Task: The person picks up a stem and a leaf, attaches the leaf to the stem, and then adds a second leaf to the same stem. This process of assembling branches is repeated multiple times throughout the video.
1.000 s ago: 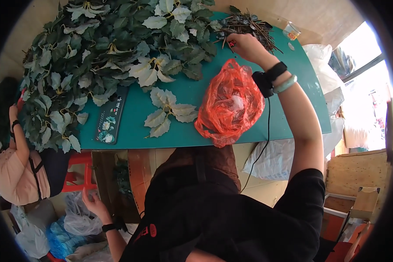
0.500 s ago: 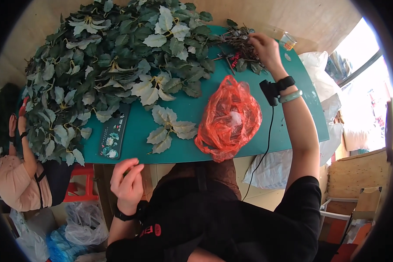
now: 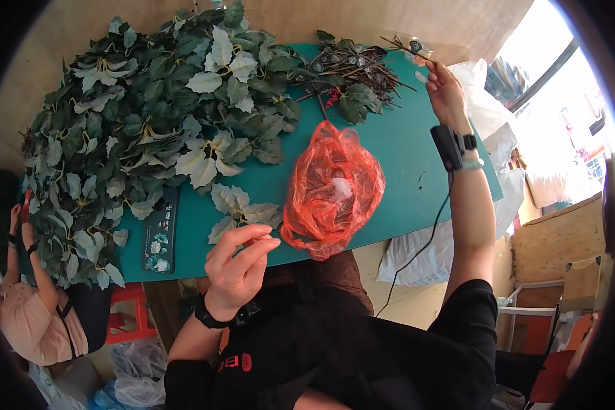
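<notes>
My right hand (image 3: pixel 447 96) is closed on a thin brown twig (image 3: pixel 411 51) and holds it up by one end, over the far right of the green table. Just left of it lies a bundle of brown twigs (image 3: pixel 359 68) with dark leaves and small red berries (image 3: pixel 332 98). My left hand (image 3: pixel 238 270) hovers at the table's near edge. Its fingers are half curled, the tips slightly apart, with nothing visible between them. Behind those fingers lies a loose sprig of green leaves (image 3: pixel 229 201), partly hidden by the hand. A crumpled red plastic bag (image 3: pixel 335 191) sits to its right.
Artificial leaf sprigs (image 3: pixel 164 102) are heaped over the table's (image 3: pixel 417 157) left half. A dark flowered case (image 3: pixel 160 232) lies by the near edge. A clear cup (image 3: pixel 419 48) stands at the far right. A black cable (image 3: pixel 420 253) hangs from my right wrist. Another person (image 3: pixel 44 307) works at left.
My right hand has drawn away rightward from the twig bundle with one twig. My left hand has moved right and up to the loose sprig. The view has shifted slightly.
</notes>
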{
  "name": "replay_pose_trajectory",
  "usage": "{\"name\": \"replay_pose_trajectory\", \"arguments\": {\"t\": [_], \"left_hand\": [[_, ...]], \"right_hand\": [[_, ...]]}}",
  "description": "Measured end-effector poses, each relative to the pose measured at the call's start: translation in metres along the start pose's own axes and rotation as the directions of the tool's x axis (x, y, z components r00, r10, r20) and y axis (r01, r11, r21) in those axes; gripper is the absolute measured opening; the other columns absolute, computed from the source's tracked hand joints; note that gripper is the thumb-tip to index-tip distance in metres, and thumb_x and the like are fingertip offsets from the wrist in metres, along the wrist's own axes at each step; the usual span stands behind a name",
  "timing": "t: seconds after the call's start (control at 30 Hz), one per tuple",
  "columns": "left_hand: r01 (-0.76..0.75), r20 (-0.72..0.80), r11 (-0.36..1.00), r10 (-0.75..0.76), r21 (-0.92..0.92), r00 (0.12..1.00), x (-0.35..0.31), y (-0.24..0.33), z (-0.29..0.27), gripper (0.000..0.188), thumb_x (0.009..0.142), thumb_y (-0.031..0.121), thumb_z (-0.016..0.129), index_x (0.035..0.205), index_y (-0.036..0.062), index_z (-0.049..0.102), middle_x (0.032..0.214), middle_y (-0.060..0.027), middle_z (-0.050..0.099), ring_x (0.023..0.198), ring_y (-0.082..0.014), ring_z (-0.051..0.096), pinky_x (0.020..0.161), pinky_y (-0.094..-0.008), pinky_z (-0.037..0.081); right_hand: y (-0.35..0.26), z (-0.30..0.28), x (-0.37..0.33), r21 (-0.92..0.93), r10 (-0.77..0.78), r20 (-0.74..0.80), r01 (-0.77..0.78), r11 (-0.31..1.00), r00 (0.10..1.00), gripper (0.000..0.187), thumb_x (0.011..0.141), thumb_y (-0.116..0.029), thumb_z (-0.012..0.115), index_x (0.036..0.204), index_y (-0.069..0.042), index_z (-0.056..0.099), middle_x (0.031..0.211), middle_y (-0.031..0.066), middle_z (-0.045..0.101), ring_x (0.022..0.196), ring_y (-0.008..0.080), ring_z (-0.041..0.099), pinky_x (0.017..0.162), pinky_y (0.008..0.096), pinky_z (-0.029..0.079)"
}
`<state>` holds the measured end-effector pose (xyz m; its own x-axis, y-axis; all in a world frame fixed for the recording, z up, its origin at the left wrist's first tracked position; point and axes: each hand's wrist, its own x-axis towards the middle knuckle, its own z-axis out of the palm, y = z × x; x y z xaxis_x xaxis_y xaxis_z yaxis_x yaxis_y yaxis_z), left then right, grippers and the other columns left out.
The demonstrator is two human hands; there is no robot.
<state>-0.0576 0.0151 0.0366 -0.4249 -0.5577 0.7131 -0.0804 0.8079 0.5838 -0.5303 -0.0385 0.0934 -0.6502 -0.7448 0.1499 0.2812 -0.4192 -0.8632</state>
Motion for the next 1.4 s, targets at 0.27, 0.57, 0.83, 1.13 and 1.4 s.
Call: {"name": "replay_pose_trajectory", "arguments": {"t": [0.27,0.57,0.83,1.13,1.4], "left_hand": [[0.388,0.208,0.825,-0.33,-0.41,0.921,0.043,0.01,0.023,0.02,0.086,-0.001,0.059,0.105,-0.0033,0.064,0.107,-0.0086,0.059,0.074,-0.0124,0.059,0.064,-0.0232,0.049],[0.579,0.416,0.272,-0.474,-0.769,0.776,0.04,0.004,0.052,0.018,0.09,0.01,0.06,0.098,-0.0056,0.064,0.083,-0.0009,0.062,0.067,-0.0072,0.052,0.056,-0.0227,0.043],[0.306,0.296,0.936,-0.247,-0.173,0.923,0.028,0.016,0.041,0.02,0.086,0.013,0.064,0.09,-0.0055,0.06,0.071,-0.0082,0.058,0.06,-0.0191,0.052,0.054,-0.0301,0.042],[0.197,0.314,0.977,-0.161,-0.086,0.936,0.02,0.021,0.04,0.017,0.084,0.01,0.062,0.094,-0.0033,0.061,0.079,-0.0157,0.06,0.071,-0.035,0.059,0.062,-0.0406,0.046],[0.309,0.42,0.94,-0.224,-0.147,0.879,0.012,0.019,0.041,0.018,0.085,0.012,0.062,0.092,-0.0045,0.061,0.078,-0.0162,0.06,0.071,-0.0345,0.059,0.063,-0.0396,0.047]], "right_hand": [[0.018,0.075,-0.178,0.022,0.126,0.368,-0.144,0.989,0.921,0.012,0.094,-0.014,0.052,0.1,-0.003,0.053,0.096,0.0079,0.061,0.056,0.0033,0.041,0.045,0.0169,0.033],[0.07,0.078,-0.274,-0.3,0.212,0.449,-0.077,0.951,0.868,0.018,0.089,-0.005,0.058,0.106,0.0,0.053,0.104,0.0111,0.062,0.061,0.0086,0.052,0.056,0.0207,0.042],[0.021,0.098,-0.254,-0.45,0.001,0.537,0.286,0.846,0.843,0.045,0.077,-0.009,0.072,0.117,0.001,0.054,0.108,0.0072,0.062,0.068,0.0085,0.054,0.061,0.0219,0.045],[0.018,0.107,-0.252,-0.568,0.171,0.729,0.447,0.691,0.662,0.041,0.069,0.0,0.072,0.108,0.0,0.061,0.101,0.0053,0.062,0.071,0.0089,0.057,0.062,0.021,0.048],[0.034,0.093,-0.253,-0.439,0.213,0.743,0.222,0.871,0.635,0.033,0.07,0.007,0.063,0.102,0.003,0.063,0.093,0.0068,0.058,0.071,0.0117,0.058,0.06,0.0223,0.048]]}}
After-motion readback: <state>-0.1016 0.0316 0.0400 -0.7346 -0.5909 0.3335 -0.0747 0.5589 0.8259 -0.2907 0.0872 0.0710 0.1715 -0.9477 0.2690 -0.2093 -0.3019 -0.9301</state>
